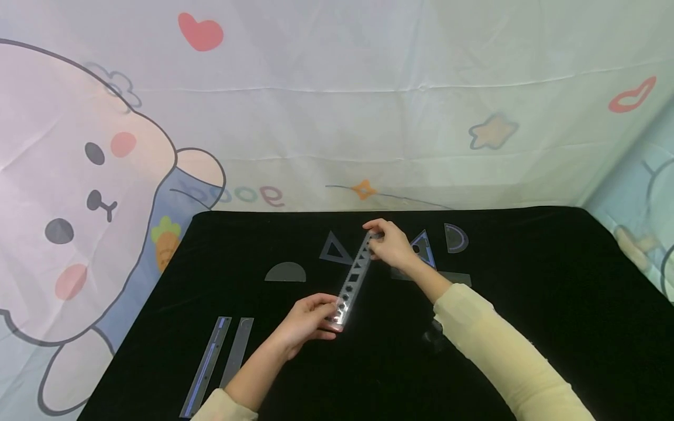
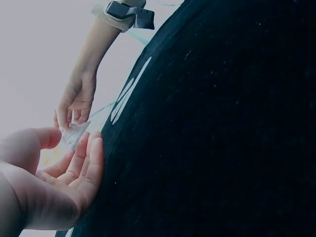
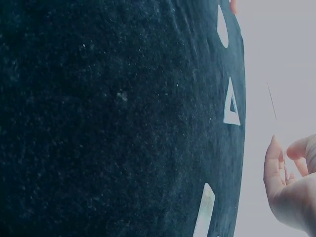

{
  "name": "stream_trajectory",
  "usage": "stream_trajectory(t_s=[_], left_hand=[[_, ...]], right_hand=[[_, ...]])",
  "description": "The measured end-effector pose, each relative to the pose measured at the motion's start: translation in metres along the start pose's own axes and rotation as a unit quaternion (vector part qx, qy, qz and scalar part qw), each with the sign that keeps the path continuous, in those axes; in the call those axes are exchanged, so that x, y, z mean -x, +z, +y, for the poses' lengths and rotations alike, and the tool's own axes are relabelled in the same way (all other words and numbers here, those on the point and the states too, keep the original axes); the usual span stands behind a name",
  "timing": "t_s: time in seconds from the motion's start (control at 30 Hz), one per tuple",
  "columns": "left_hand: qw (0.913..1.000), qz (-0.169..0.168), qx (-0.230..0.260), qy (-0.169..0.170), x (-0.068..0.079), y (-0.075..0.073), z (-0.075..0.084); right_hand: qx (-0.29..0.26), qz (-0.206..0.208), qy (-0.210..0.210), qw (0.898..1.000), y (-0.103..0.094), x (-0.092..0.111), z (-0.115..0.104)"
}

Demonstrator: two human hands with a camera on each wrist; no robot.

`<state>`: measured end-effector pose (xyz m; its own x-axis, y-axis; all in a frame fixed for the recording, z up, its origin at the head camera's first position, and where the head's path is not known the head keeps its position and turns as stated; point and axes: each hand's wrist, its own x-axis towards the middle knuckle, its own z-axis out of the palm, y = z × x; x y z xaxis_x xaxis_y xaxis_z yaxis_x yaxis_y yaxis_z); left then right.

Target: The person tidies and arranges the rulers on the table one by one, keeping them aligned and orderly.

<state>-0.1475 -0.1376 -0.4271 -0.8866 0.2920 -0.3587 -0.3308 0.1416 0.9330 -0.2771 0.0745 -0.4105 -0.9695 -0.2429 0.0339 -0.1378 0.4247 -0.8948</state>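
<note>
A clear stencil ruler (image 1: 354,278) with a row of cut-out shapes is held aslant above the black cloth. My left hand (image 1: 310,316) pinches its lower, nearer end between thumb and fingers. At the farther end, my right hand (image 1: 392,245) grips it with thumb and fingertips. The left wrist view shows the ruler (image 2: 74,134) strongly foreshortened between both hands. In the right wrist view the right hand (image 3: 296,182) appears at the edge, and the ruler is only a thin line.
Two straight rulers lie at the front left, one blue-marked (image 1: 205,368), one plain (image 1: 239,351). Farther back lie a half-round piece (image 1: 285,273), a triangle (image 1: 334,259), a blue-edged set square (image 1: 429,254), a protractor (image 1: 451,240) and a clear strip (image 1: 457,278). A printed curtain (image 1: 368,117) hangs behind.
</note>
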Motion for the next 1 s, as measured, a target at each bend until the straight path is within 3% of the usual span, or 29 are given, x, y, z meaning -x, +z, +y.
stream_trajectory(t_s=[0.6, 1.0], left_hand=[[0.9983, 0.005, -0.050, 0.028, -0.003, -0.005, 0.002], [0.9972, -0.028, -0.069, -0.002, 0.005, -0.014, 0.002]], right_hand=[[-0.026, -0.038, -0.030, 0.999, 0.017, 0.009, -0.006], [-0.066, -0.056, -0.029, 0.996, 0.031, 0.014, -0.010]])
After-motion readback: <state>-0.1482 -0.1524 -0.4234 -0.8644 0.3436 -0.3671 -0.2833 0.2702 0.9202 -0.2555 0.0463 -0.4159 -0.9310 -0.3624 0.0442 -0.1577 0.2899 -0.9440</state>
